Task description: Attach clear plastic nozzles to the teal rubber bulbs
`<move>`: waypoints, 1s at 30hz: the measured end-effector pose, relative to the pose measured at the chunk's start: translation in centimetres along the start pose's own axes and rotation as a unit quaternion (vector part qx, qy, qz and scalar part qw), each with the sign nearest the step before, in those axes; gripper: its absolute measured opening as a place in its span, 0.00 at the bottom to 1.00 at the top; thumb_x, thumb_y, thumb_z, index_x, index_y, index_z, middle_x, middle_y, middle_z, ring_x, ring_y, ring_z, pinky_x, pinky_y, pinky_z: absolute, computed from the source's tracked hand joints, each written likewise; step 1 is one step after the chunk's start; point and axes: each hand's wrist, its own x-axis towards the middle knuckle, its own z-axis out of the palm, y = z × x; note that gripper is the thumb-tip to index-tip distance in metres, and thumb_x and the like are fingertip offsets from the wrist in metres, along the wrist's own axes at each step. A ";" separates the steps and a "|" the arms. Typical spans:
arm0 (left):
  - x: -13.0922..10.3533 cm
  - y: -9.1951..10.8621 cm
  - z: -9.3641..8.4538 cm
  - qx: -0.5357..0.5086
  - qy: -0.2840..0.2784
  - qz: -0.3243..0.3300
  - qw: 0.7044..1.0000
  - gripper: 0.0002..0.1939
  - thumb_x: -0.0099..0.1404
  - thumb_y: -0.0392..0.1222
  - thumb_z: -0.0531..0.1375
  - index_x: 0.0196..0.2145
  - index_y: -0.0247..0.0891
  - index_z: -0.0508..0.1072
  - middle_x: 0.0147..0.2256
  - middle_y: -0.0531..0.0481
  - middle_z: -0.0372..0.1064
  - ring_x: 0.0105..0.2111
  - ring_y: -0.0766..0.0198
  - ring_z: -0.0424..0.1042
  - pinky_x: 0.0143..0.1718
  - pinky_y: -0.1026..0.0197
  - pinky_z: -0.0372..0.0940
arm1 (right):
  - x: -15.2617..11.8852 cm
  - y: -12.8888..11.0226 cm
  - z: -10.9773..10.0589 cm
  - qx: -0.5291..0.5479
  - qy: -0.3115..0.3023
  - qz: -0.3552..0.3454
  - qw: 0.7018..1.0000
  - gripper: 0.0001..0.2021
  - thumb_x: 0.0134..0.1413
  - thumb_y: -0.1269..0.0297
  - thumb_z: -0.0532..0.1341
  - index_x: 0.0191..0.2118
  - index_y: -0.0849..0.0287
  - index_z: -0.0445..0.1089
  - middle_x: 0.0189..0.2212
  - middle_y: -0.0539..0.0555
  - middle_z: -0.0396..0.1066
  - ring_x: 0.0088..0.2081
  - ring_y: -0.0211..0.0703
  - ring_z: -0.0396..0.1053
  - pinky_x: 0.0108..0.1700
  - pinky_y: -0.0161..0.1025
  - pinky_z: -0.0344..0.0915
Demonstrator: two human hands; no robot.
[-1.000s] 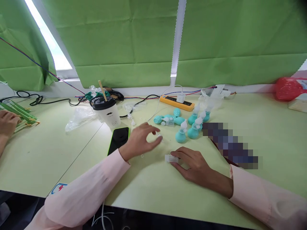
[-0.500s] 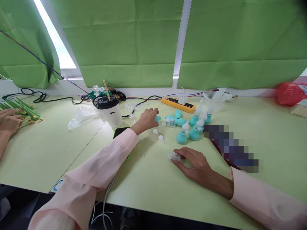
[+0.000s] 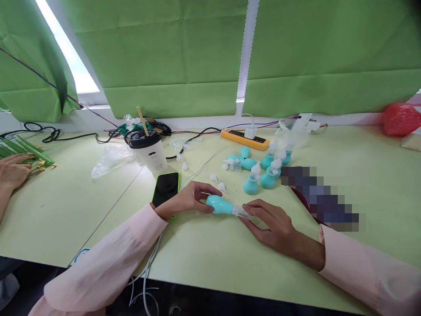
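Head view shows me a white cup (image 3: 153, 158) with a dark moustache-like mark; its smaller print I cannot read. A blue mark (image 3: 81, 253) on the bench (image 3: 197, 259) is partly hidden by the left sleeve (image 3: 131, 239). The left hand (image 3: 187, 199) reaches inward, its grip pinching the round end of the teal bulb (image 3: 219, 205). The right hand (image 3: 274, 224), back upward, pinches the clear tube (image 3: 242, 212) at the bulb's neck. The bulb lies nearly level between both hands.
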 end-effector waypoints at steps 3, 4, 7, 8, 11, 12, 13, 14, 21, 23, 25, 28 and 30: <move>-0.1 0.0 0.0 -0.022 0.003 -0.023 1.000 0.18 0.46 0.33 0.62 0.38 0.35 0.69 0.33 0.49 0.68 0.33 0.65 0.67 0.33 0.64 0.63 | -0.1 0.1 0.1 -0.003 0.014 -0.006 1.000 0.09 0.44 0.72 0.59 0.36 0.60 0.65 0.27 0.53 0.70 0.28 0.37 0.69 0.27 0.32 0.66; -0.1 -0.1 -0.1 -0.027 -0.001 -0.028 0.999 0.19 0.46 0.34 0.62 0.38 0.35 0.69 0.33 0.48 0.68 0.33 0.64 0.68 0.33 0.64 0.63 | -0.2 0.2 0.2 -0.004 0.019 -0.010 1.000 0.10 0.44 0.72 0.59 0.36 0.60 0.65 0.27 0.53 0.71 0.28 0.37 0.69 0.28 0.32 0.67; -0.1 -0.5 -0.3 -0.041 -0.012 -0.039 0.998 0.20 0.46 0.36 0.63 0.40 0.36 0.69 0.33 0.48 0.69 0.32 0.64 0.68 0.32 0.63 0.64 | -0.2 0.3 0.2 -0.011 0.018 -0.021 1.000 0.10 0.45 0.72 0.58 0.38 0.61 0.65 0.27 0.53 0.71 0.29 0.38 0.69 0.29 0.32 0.68; -0.1 -0.6 -0.3 -0.045 -0.011 -0.045 0.998 0.21 0.46 0.37 0.63 0.40 0.36 0.69 0.32 0.49 0.70 0.30 0.65 0.68 0.32 0.64 0.64 | -0.2 0.3 0.1 -0.014 0.013 -0.025 1.000 0.10 0.46 0.72 0.58 0.38 0.61 0.65 0.27 0.53 0.71 0.29 0.38 0.69 0.29 0.32 0.68; -0.1 -0.7 -0.3 -0.064 -0.001 -0.073 0.995 0.21 0.47 0.37 0.63 0.41 0.36 0.69 0.30 0.50 0.71 0.28 0.67 0.69 0.32 0.64 0.65 | -0.1 0.2 -0.1 -0.025 -0.008 -0.048 0.999 0.11 0.47 0.73 0.58 0.39 0.61 0.64 0.27 0.54 0.71 0.30 0.38 0.69 0.29 0.33 0.68; -0.1 -0.7 -0.2 -0.073 0.002 -0.081 0.994 0.21 0.46 0.37 0.63 0.41 0.36 0.69 0.30 0.50 0.71 0.28 0.67 0.69 0.32 0.64 0.65 | 0.0 0.2 -0.2 -0.028 -0.009 -0.052 0.998 0.11 0.46 0.73 0.58 0.39 0.61 0.64 0.27 0.54 0.71 0.30 0.38 0.69 0.29 0.33 0.68; -0.1 -0.7 -0.1 -0.082 0.006 -0.087 0.993 0.21 0.46 0.36 0.63 0.41 0.36 0.69 0.30 0.50 0.71 0.28 0.67 0.69 0.32 0.64 0.65 | 0.0 0.1 -0.2 -0.028 -0.005 -0.053 0.998 0.11 0.46 0.74 0.58 0.39 0.62 0.64 0.27 0.54 0.71 0.30 0.38 0.69 0.29 0.33 0.68; -0.1 -0.7 0.0 -0.089 0.010 -0.090 0.992 0.22 0.46 0.36 0.64 0.41 0.36 0.69 0.31 0.49 0.72 0.29 0.66 0.70 0.33 0.64 0.65 | 0.1 0.0 -0.3 -0.025 0.002 -0.051 0.998 0.11 0.45 0.74 0.59 0.39 0.62 0.64 0.27 0.54 0.71 0.30 0.38 0.69 0.29 0.33 0.68; -0.1 -0.7 0.7 -0.075 0.042 -0.071 0.994 0.23 0.43 0.33 0.65 0.41 0.34 0.69 0.35 0.47 0.72 0.33 0.62 0.70 0.38 0.59 0.65 | 0.6 -0.1 -0.3 0.068 0.016 0.037 0.997 0.10 0.42 0.72 0.62 0.35 0.59 0.66 0.26 0.52 0.71 0.25 0.36 0.68 0.25 0.32 0.68; -0.2 -0.6 0.8 -0.059 0.042 -0.067 0.995 0.23 0.44 0.32 0.64 0.41 0.35 0.69 0.35 0.48 0.72 0.34 0.62 0.70 0.40 0.58 0.64 | 0.7 0.1 -0.3 0.107 0.007 0.063 0.992 0.09 0.41 0.71 0.62 0.33 0.59 0.67 0.25 0.52 0.71 0.23 0.35 0.68 0.24 0.32 0.68; -0.3 -0.5 0.9 -0.050 0.040 -0.059 0.996 0.22 0.44 0.31 0.64 0.41 0.35 0.69 0.36 0.48 0.71 0.35 0.61 0.70 0.41 0.58 0.64 | 0.9 0.1 -0.4 0.154 -0.004 0.095 0.983 0.08 0.40 0.71 0.63 0.32 0.61 0.68 0.24 0.52 0.71 0.21 0.34 0.67 0.23 0.32 0.68; -0.4 -0.4 0.9 -0.052 0.026 -0.043 0.997 0.22 0.44 0.30 0.63 0.41 0.34 0.69 0.36 0.47 0.71 0.37 0.60 0.70 0.41 0.58 0.65 | 1.2 0.0 -0.6 0.222 -0.025 0.163 0.961 0.07 0.38 0.70 0.64 0.29 0.62 0.70 0.23 0.52 0.71 0.19 0.34 0.66 0.20 0.31 0.68; -0.4 -0.4 0.9 -0.059 0.014 -0.037 0.997 0.23 0.44 0.30 0.63 0.41 0.34 0.69 0.37 0.47 0.71 0.38 0.59 0.69 0.41 0.58 0.65 | 1.4 -0.2 -0.7 0.251 -0.047 0.218 0.942 0.06 0.37 0.68 0.64 0.27 0.63 0.70 0.22 0.52 0.71 0.18 0.34 0.66 0.19 0.32 0.68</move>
